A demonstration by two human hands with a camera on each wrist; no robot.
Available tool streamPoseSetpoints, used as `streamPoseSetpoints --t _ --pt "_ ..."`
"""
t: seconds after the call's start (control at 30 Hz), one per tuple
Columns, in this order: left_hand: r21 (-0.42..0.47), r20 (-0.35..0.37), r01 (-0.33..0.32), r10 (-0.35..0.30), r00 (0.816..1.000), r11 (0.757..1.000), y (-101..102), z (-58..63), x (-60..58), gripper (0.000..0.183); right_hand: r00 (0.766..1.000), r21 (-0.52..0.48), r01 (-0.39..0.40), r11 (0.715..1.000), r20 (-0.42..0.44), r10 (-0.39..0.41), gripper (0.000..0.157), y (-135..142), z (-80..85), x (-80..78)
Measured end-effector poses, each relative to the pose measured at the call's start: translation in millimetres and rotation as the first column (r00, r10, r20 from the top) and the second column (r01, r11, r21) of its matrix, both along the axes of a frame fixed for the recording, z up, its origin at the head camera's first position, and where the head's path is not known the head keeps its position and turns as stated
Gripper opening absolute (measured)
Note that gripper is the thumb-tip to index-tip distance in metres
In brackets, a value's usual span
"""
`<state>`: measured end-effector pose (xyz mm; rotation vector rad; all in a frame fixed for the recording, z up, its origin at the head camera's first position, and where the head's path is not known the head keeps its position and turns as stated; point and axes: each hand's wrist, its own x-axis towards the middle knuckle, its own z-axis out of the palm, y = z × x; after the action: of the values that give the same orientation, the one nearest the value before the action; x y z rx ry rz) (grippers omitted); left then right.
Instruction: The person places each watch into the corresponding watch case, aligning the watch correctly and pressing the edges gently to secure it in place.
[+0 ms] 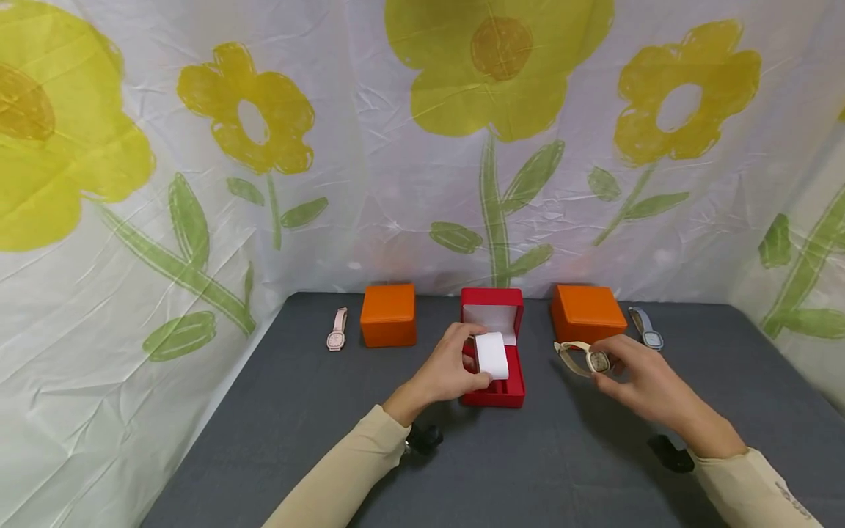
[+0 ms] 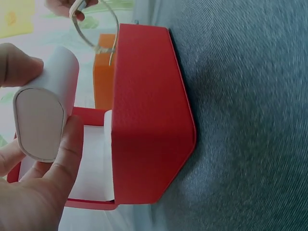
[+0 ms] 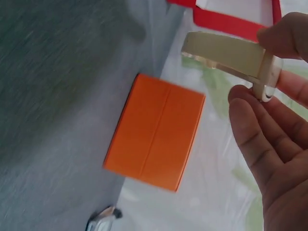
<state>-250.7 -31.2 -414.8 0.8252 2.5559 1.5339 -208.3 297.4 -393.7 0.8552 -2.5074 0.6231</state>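
Note:
My left hand [image 1: 452, 364] grips a white watch cushion [image 1: 491, 356] between thumb and fingers, above the open red watch box [image 1: 494, 400]. In the left wrist view the cushion [image 2: 41, 118] shows its flat oval end, and the red box [image 2: 149, 115] is beside it. To the right, my right hand [image 1: 650, 378] pinches a cream-strapped wristwatch [image 1: 598, 361] by its case, held up off the table with the strap hanging out to the left. The right wrist view shows the watch strap [image 3: 224, 52] edge-on between thumb and fingers.
Two orange boxes, one on the left [image 1: 388, 315] and one on the right [image 1: 587, 312], stand at the back of the grey table [image 1: 297, 440]. A pink watch [image 1: 337, 330] lies far left and a blue-grey watch [image 1: 645, 328] far right. A flowered curtain [image 1: 370, 147] hangs behind.

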Motion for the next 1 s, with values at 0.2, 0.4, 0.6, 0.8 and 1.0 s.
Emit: streamPoseSetpoints --t 0.2,0.4,0.6,0.8,1.0 --pt "0.057 0.043 0.001 -0.003 0.999 0.998 -2.4 -0.1 2.4 0.065 0.998 -0.041 -0.057 0.998 -0.015 0.056 0.04 -19.8 3.4 -8.8" --pt "0.073 0.049 0.01 -0.014 0.999 0.997 -0.7 -1.8 6.6 0.065 0.995 -0.064 -0.099 0.993 -0.018 0.098 0.037 -36.1 5.5 -12.5" --pt "0.081 0.058 0.014 -0.019 0.998 0.997 -0.7 -2.1 7.7 0.067 0.993 -0.068 -0.118 0.991 -0.018 0.117 0.036 -52.1 10.1 -15.9" --pt "0.078 0.034 0.0 -0.003 0.999 0.997 -2.1 -0.9 7.1 0.066 0.988 -0.078 -0.151 0.985 -0.001 0.151 0.035 -69.7 14.1 -20.5" --pt "0.082 0.049 -0.005 0.001 0.999 0.997 -3.7 -1.6 8.9 0.065 0.977 -0.086 -0.213 0.973 -0.004 0.213 0.034 -86.0 13.9 -24.9"
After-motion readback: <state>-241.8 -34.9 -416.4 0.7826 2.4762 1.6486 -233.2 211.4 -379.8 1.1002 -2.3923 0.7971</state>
